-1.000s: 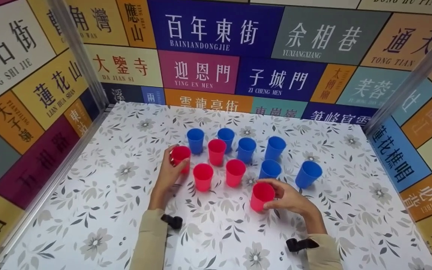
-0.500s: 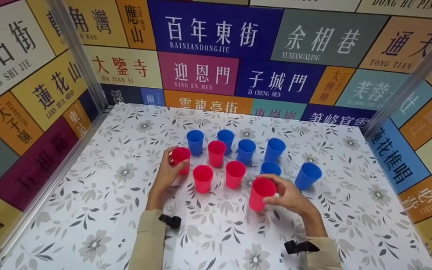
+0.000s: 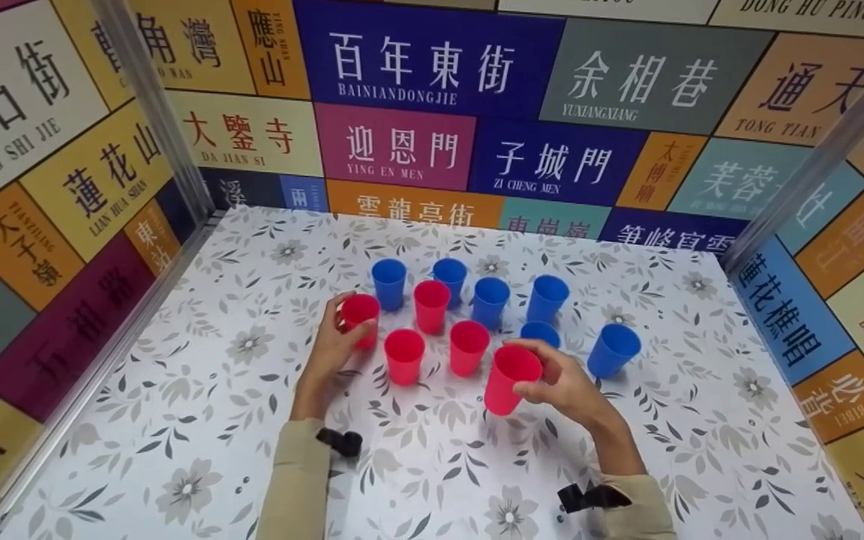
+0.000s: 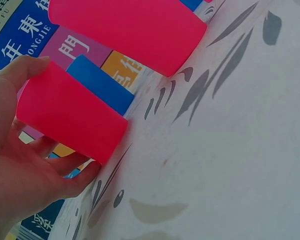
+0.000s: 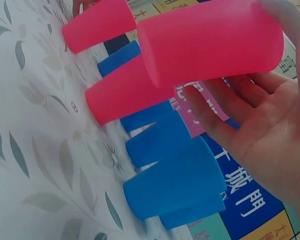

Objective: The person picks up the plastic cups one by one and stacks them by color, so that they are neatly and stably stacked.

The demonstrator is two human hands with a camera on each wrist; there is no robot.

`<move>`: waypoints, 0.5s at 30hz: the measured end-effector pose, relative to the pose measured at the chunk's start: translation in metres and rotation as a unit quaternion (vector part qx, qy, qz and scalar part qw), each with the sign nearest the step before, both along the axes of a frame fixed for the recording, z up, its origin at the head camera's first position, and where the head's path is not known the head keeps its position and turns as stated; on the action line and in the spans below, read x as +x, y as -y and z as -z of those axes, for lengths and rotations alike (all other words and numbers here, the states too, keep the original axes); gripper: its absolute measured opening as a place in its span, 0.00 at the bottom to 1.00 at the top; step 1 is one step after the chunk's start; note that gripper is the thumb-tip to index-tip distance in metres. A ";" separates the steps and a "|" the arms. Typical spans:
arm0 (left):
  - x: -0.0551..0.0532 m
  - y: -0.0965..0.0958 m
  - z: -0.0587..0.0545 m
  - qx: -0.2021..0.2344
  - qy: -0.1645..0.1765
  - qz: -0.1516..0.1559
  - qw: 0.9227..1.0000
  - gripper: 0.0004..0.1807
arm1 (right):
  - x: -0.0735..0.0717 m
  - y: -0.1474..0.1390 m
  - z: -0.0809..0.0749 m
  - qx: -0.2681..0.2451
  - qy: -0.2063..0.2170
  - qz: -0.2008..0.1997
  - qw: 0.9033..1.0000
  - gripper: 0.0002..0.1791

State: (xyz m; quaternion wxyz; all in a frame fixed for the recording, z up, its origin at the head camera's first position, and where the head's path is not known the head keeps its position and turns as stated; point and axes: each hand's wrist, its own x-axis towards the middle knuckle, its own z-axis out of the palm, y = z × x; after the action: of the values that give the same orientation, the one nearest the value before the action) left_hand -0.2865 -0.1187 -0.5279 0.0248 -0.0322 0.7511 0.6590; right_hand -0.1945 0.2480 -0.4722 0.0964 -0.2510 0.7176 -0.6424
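My left hand (image 3: 329, 346) grips a red plastic cup (image 3: 363, 321) standing at the left end of the group. In the left wrist view the thumb is at this cup's rim and the fingers curl round its side. My right hand (image 3: 568, 384) holds another red cup (image 3: 508, 386) by its side, tilted a little. Its base hangs off the table in the right wrist view. Between the hands stand three more red cups: one farther back (image 3: 432, 309), one at front left (image 3: 404, 360) and one nearest the right hand's cup (image 3: 469, 350).
Several blue cups stand behind and to the right, among them one at the back left (image 3: 389, 286), one partly behind my right hand (image 3: 540, 334) and one far right (image 3: 615, 352). The flower-patterned table (image 3: 199, 420) is enclosed by printed walls (image 3: 432, 142) with corner posts.
My right hand has raised its red cup slightly and carried it a little to the left, tilting it. My left hand stays on its cup.
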 end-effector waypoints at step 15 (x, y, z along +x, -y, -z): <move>-0.002 -0.002 0.000 -0.009 0.015 -0.006 1.000 0.40 | 0.004 0.027 -0.022 -0.005 0.025 0.089 0.996 0.31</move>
State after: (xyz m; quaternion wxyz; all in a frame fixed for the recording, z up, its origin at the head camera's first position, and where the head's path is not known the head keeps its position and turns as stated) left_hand -0.2884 -0.1172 -0.5275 0.0318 -0.0467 0.7562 0.6519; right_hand -0.1905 0.2212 -0.4507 0.0550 -0.1704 0.7313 -0.6581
